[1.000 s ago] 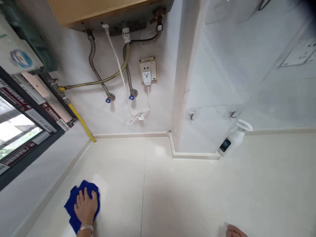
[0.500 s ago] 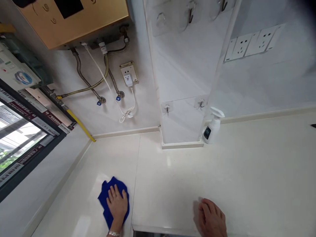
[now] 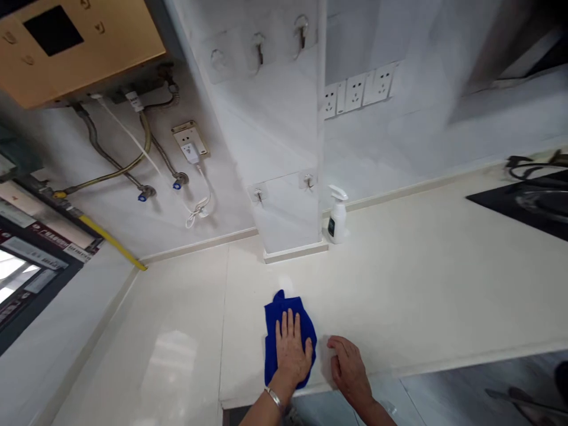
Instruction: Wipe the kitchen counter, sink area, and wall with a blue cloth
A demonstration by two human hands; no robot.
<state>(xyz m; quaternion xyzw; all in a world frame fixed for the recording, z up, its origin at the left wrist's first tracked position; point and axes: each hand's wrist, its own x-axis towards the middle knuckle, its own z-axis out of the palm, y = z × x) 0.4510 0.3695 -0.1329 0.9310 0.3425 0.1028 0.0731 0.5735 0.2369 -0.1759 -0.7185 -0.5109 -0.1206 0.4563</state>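
Observation:
A blue cloth (image 3: 280, 319) lies on the cream countertop (image 3: 421, 278) near its front edge. My left hand (image 3: 291, 349) presses flat on the cloth with fingers stretched out; a bracelet circles that wrist. Just to the right, my right hand (image 3: 349, 368) rests on the bare counter with fingers lightly curled and nothing in them. The two hands are close together, almost side by side.
A white spray bottle (image 3: 337, 216) stands by the wall pillar. Hoses (image 3: 119, 160), valves and a plugged socket (image 3: 190, 145) hang under a gold water heater (image 3: 75, 47) at the left. A black hob (image 3: 528, 198) sits at the right. A window (image 3: 26, 272) lies at far left.
My left hand has slid the blue cloth to the right along the counter, from the left corner toward the pillar. My right hand has come further into view. The view has swung right.

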